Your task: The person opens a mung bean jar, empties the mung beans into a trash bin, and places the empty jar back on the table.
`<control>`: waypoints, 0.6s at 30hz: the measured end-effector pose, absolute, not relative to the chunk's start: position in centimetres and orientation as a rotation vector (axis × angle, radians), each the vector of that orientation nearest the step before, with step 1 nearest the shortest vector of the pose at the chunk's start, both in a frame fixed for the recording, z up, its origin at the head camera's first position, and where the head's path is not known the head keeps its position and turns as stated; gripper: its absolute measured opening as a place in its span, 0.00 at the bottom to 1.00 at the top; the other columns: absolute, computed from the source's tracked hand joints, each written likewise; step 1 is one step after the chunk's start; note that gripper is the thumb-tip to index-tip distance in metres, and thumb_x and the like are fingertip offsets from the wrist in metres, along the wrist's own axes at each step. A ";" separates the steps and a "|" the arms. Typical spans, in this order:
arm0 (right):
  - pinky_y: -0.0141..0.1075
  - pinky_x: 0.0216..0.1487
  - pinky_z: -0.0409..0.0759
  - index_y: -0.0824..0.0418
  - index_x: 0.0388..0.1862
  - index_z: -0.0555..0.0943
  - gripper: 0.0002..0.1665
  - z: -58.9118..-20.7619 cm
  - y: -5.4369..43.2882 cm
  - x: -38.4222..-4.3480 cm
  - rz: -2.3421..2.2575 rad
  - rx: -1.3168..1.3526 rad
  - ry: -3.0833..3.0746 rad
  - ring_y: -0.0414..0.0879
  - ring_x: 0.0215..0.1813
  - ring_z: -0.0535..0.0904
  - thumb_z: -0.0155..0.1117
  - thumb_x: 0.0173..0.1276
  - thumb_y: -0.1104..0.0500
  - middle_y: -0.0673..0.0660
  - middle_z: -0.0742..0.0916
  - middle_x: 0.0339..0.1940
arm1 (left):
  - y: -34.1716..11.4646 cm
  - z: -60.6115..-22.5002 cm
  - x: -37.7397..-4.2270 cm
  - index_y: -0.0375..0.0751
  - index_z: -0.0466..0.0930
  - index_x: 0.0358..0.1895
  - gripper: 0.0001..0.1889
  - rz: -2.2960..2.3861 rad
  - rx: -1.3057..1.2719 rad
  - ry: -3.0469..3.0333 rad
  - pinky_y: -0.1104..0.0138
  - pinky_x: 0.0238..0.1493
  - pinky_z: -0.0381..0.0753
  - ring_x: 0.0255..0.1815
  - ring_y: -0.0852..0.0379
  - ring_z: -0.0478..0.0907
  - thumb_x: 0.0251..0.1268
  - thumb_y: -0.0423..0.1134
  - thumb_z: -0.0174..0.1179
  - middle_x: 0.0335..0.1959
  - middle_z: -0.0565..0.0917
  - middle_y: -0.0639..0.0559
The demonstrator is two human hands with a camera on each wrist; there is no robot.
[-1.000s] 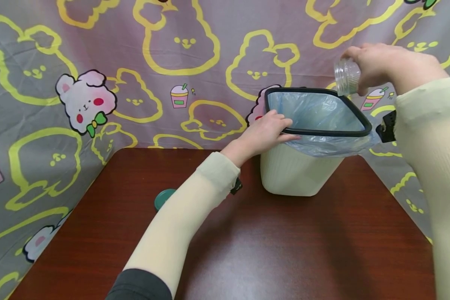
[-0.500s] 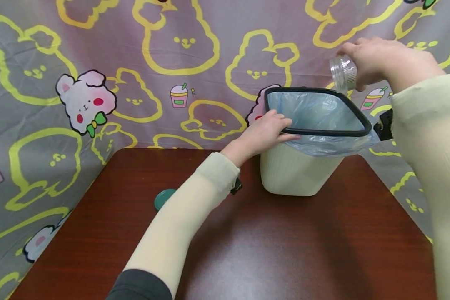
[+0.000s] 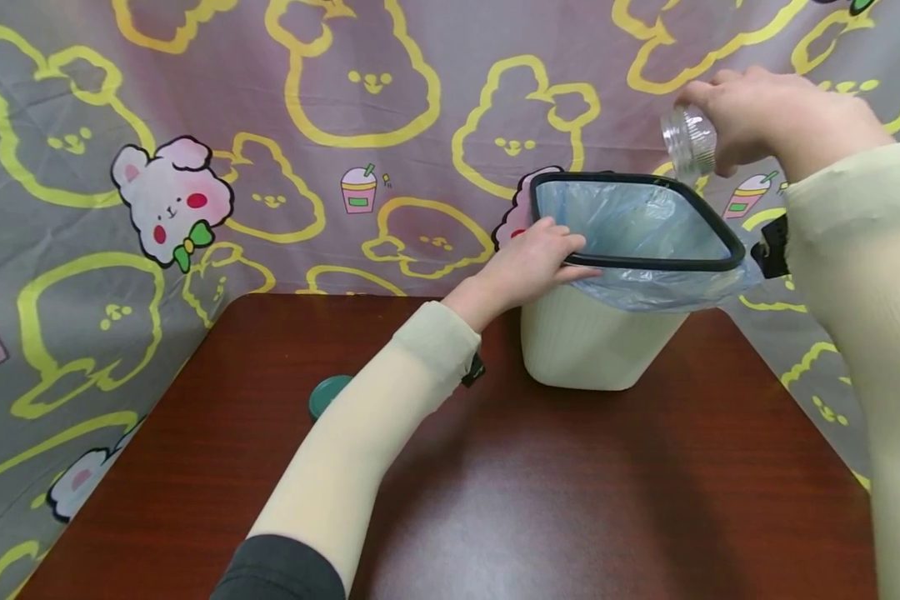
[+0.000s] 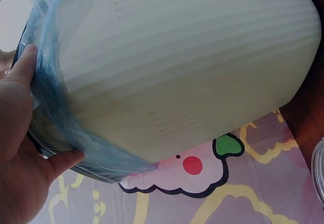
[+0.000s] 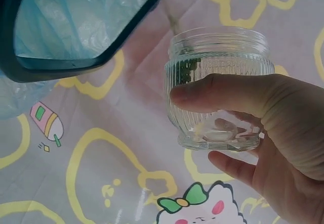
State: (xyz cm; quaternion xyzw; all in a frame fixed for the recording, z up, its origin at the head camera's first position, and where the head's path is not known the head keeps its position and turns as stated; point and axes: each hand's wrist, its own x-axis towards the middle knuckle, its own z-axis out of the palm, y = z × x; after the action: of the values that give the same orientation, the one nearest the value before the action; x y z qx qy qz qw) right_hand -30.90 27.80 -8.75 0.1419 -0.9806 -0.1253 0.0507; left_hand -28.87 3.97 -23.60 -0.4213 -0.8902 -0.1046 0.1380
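Note:
A cream trash can (image 3: 600, 342) with a black rim and a blue plastic liner (image 3: 630, 218) stands at the back right of the table. My left hand (image 3: 532, 262) grips the near left of its rim, with the liner pressed under the fingers, as the left wrist view shows. Beyond the can's right back side, my right hand (image 3: 772, 121) holds a clear ribbed glass jar (image 3: 690, 143) that has no lid. The jar is tipped on its side, its mouth towards the can. In the right wrist view, a dark green patch shows at the jar's wall.
A round green lid (image 3: 328, 396) lies on the brown table (image 3: 495, 500), partly hidden by my left sleeve. Clear round glass (image 4: 319, 171) shows at the right edge of the left wrist view. A patterned cloth (image 3: 412, 100) hangs close behind the table.
My right hand has risen a little and shifted slightly left with the jar, which has turned its mouth more towards the can. My left hand stays on the rim.

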 end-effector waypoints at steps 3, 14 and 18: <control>0.71 0.48 0.66 0.68 0.70 0.56 0.59 -9.3 27.6 -31.1 -0.388 0.444 -2.998 0.76 0.57 0.57 0.75 0.37 0.71 0.78 0.64 0.57 | 3.8 -23.7 -28.9 0.46 0.69 0.30 0.21 -0.307 -1.211 -2.574 0.71 0.40 0.65 0.38 0.57 0.65 0.70 0.59 0.52 0.28 0.70 0.54; 0.71 0.51 0.64 0.68 0.69 0.56 0.56 -9.1 27.9 -30.8 -0.407 0.463 -2.973 0.76 0.59 0.57 0.73 0.40 0.72 0.79 0.64 0.58 | 3.9 -23.5 -29.0 0.45 0.70 0.30 0.21 -0.302 -1.215 -2.562 0.71 0.40 0.65 0.37 0.57 0.65 0.70 0.59 0.52 0.27 0.71 0.54; 0.71 0.52 0.63 0.68 0.69 0.56 0.56 -9.2 28.1 -30.5 -0.407 0.452 -2.983 0.76 0.59 0.55 0.72 0.40 0.73 0.79 0.63 0.59 | 4.2 -23.6 -29.0 0.46 0.70 0.29 0.21 -0.295 -1.223 -2.562 0.71 0.40 0.65 0.37 0.57 0.65 0.70 0.59 0.52 0.27 0.71 0.54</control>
State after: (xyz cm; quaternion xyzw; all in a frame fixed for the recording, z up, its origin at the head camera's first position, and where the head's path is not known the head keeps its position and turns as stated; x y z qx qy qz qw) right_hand -30.48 28.12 -9.23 0.1484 -0.9786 -0.1337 0.0486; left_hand -28.98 4.16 -23.55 -0.4239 -0.8884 -0.1024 0.1432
